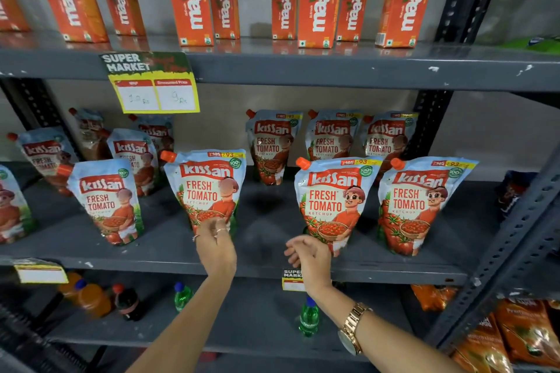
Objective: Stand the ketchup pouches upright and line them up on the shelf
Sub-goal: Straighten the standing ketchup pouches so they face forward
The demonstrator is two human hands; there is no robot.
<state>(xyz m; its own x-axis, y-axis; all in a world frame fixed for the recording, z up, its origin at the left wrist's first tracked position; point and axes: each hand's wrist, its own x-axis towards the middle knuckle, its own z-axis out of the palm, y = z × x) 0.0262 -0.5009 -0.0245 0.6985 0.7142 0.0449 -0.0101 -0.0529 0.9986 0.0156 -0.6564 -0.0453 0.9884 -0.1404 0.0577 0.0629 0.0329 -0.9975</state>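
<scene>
Several Kissan ketchup pouches stand on the grey middle shelf (266,263). In the front row a pouch (207,188) stands left of centre, and my left hand (215,244) touches its bottom edge with its fingertips. Right of it stands another pouch (331,201); my right hand (307,253) hovers at its lower left corner, fingers loosely curled, holding nothing. A third front pouch (419,206) stands at the right and one more (107,200) at the left. A back row of pouches (272,145) stands against the wall.
Orange Maaza juice cartons (191,0) stand on the top shelf, with a yellow price tag (154,88) hanging below. Drink bottles (309,316) stand on the bottom shelf, and orange snack packets (521,330) lie at the lower right. A dark upright post (497,257) frames the right side.
</scene>
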